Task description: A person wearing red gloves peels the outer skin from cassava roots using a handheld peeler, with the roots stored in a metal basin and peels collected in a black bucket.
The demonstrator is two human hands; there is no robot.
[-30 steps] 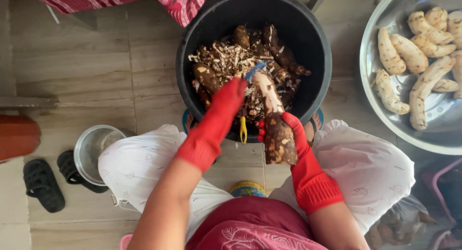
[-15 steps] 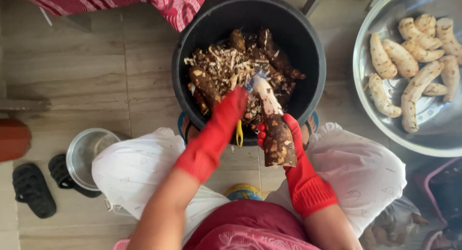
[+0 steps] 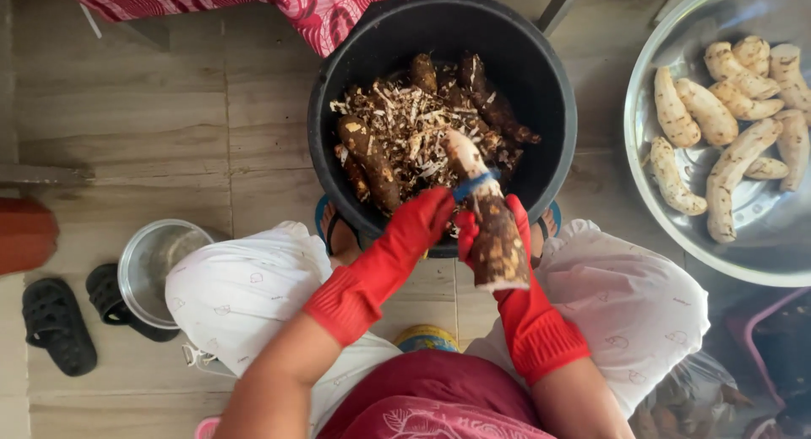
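While our right hand [image 3: 498, 228] grips the cassava root [image 3: 488, 212] over the black bucket [image 3: 557, 109], its long axis runs away from us, peeled tip pointing forward. Our left hand [image 3: 422, 223] clasps the blue peeler [image 3: 473, 185] across it. We judge half stripped; unpeeled roots [image 3: 372, 156] wait, peeled roots [image 3: 726, 109] fill the metal basin [image 3: 650, 202].

A bucket [image 3: 541, 92] of peelings stands between the seated person's knees, a basin [image 3: 676, 236] of peeled roots to its right, a small bowl [image 3: 139, 270] and sandals [image 3: 55, 325] to its left.
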